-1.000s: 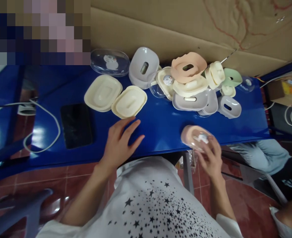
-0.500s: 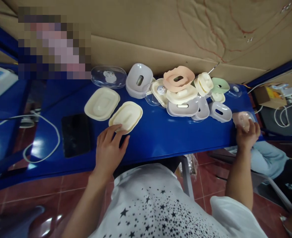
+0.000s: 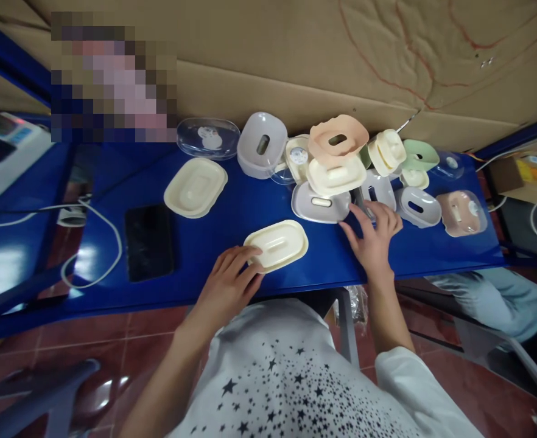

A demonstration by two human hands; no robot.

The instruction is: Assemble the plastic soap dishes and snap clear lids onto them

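Currently I'm gripping the cream tray [image 3: 281, 243] with the left hand [image 3: 229, 277] near the blue table [image 3: 326, 258]'s front edge, room showing rightward; the right hand [image 3: 375, 243], loosely open, is partly hiding a lilac box [image 3: 383, 187]

Workshop-like place, long blue workbench [image 3: 200, 237], brown cardboard backing [image 3: 268, 55], loose plastic dish parts [image 3: 336, 174], red tiled floor [image 3: 136, 331]

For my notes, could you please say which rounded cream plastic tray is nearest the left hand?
The frontmost rounded cream plastic tray, with the left hand at its left end; the other cream trays lie farther back.
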